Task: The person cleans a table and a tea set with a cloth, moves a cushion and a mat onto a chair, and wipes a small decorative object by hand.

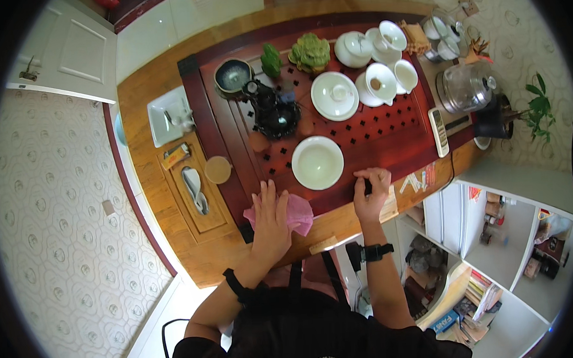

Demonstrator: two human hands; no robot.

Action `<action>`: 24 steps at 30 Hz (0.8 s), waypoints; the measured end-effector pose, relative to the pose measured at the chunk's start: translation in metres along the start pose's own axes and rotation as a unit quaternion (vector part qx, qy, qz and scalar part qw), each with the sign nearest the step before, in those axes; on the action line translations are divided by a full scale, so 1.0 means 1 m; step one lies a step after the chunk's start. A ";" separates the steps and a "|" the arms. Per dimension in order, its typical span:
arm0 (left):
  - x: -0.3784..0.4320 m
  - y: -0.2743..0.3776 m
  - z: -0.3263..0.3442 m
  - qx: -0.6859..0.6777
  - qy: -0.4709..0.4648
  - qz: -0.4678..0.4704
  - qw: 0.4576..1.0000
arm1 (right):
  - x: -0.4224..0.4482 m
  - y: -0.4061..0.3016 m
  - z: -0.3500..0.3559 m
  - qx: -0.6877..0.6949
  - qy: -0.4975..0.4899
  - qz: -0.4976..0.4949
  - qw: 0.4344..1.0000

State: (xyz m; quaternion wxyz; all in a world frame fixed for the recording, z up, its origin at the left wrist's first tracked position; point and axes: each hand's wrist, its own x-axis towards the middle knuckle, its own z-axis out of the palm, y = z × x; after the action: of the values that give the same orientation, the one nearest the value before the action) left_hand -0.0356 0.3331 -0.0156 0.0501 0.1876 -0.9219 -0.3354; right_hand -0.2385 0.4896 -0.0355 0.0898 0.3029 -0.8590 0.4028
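My left hand [272, 223] lies palm down with its fingers straight and slightly apart. Beneath it is a crumpled pink cloth [301, 214], at the front edge of a dark red wooden tea tray [386, 148]. To the right, my right hand [374, 192] is raised near the same edge, fingers curled towards the thumb. A dark patch shows between them; whether it is an object or shadow, I cannot tell. Between the hands and farther back stands a white bowl [317, 163]. Behind that bowl is a white lidded bowl [334, 96]. A round tan object [218, 170] sits left of my left hand.
A black ornament [276, 114], a dark blue bowl [234, 75] and a green figurine [310, 53] stand on the tray. White pitchers [378, 84] crowd its back right. Right are a remote control [439, 131] and glass kettle [464, 87]; left, a white square dish [168, 116].
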 end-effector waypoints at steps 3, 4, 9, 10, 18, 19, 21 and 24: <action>-0.002 -0.002 0.000 0.003 -0.015 -0.008 1.000 | 0.011 0.002 0.002 0.003 -0.005 -0.012 1.000; -0.002 -0.002 0.000 -0.002 -0.009 -0.007 1.000 | 0.008 0.002 0.002 0.012 -0.008 -0.004 1.000; -0.002 -0.001 0.000 -0.005 0.003 0.007 1.000 | 0.004 0.005 0.002 0.016 -0.004 -0.002 1.000; -0.002 -0.001 0.000 -0.006 0.002 0.006 1.000 | 0.003 0.004 0.002 0.015 -0.004 0.002 1.000; -0.001 0.001 -0.002 -0.008 -0.009 -0.001 1.000 | 0.000 0.007 0.002 0.019 -0.001 -0.013 1.000; -0.001 0.001 -0.002 -0.006 -0.007 -0.002 1.000 | 0.000 0.007 0.003 0.020 -0.001 -0.016 1.000; 0.000 0.000 -0.001 -0.005 -0.004 -0.001 1.000 | 0.001 0.009 0.004 0.018 -0.002 -0.023 1.000; -0.002 -0.001 0.001 -0.002 -0.002 0.004 1.000 | 0.000 0.009 0.002 0.012 -0.009 -0.026 1.000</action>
State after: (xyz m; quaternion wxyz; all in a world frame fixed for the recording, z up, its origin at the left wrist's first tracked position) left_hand -0.0338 0.3340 -0.0165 0.0500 0.1834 -0.9218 -0.3378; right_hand -0.2432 0.4927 -0.0421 0.0884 0.3299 -0.8467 0.4081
